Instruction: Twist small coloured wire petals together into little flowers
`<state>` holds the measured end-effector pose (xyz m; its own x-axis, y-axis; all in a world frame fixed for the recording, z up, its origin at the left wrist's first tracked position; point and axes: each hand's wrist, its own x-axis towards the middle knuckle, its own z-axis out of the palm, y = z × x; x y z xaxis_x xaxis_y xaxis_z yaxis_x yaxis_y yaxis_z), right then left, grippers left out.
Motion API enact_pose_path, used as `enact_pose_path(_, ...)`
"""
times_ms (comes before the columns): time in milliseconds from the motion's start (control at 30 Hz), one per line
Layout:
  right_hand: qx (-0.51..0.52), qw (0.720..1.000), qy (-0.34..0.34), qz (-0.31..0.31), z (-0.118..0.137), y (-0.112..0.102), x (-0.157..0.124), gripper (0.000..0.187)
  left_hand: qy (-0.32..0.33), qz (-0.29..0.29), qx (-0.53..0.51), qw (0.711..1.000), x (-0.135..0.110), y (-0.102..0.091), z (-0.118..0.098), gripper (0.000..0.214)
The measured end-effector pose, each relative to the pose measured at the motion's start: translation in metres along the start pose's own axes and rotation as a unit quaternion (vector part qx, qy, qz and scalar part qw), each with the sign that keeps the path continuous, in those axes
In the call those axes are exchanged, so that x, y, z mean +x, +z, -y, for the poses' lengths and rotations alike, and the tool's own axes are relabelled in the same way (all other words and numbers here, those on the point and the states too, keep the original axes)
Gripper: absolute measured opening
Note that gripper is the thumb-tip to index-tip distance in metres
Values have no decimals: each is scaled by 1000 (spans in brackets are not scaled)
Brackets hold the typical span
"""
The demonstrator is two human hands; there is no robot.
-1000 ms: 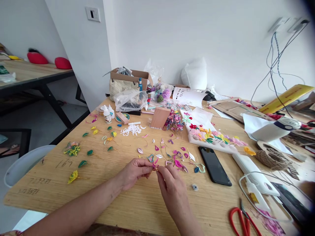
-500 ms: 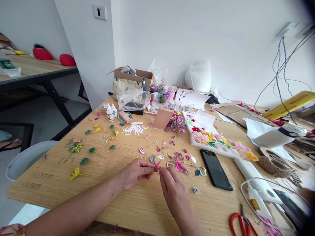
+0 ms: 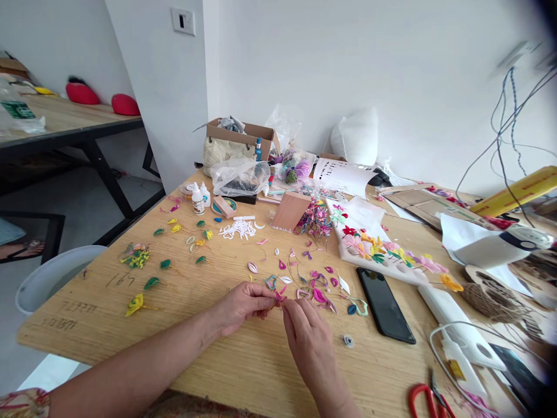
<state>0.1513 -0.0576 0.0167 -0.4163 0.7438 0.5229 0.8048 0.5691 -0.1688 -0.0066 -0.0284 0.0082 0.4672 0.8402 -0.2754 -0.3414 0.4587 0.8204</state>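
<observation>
Between my two hands is a small magenta flower [image 3: 279, 296], partly covered by my fingers. My left hand [image 3: 243, 305] pinches it from the left, with the thumb and forefinger closed. From the right, my right hand [image 3: 307, 328] has its fingertips pressed together at the flower's edge; what exactly they grip, perhaps a thin stem or thread, is too small to tell. Just beyond the hands lie loose petals and loops, among them a magenta petal [image 3: 319, 295], a white leaf shape [image 3: 343, 283] and a dark blue leaf [image 3: 351, 310]. A small clear bobbin [image 3: 347, 341] rests right of my right hand.
Green leaves [image 3: 152, 283] and yellow flowers [image 3: 135, 303] lie at left. Glue bottles [image 3: 198, 200] and a wooden block [image 3: 289, 210] stand farther back. At right are a phone [image 3: 386, 305], a foam board with flowers [image 3: 348, 255], twine [image 3: 494, 299] and red-handled scissors [image 3: 429, 400].
The whole view has shifted slightly, so the table appears a little farther right. Both hands stay together at the flower, whose petals have turned slightly between the fingers.
</observation>
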Motion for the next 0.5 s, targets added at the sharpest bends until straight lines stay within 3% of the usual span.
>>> enact_pose_path(233, 5, 1000, -12, -16, 0, 0, 1, 27, 12, 10, 26, 1000, 1, 1, -1, 22)
enact_pose_path(500, 33, 999, -26, -22, -3, 2, -1, 17, 10, 20, 5, 1000, 0, -2, 1, 18)
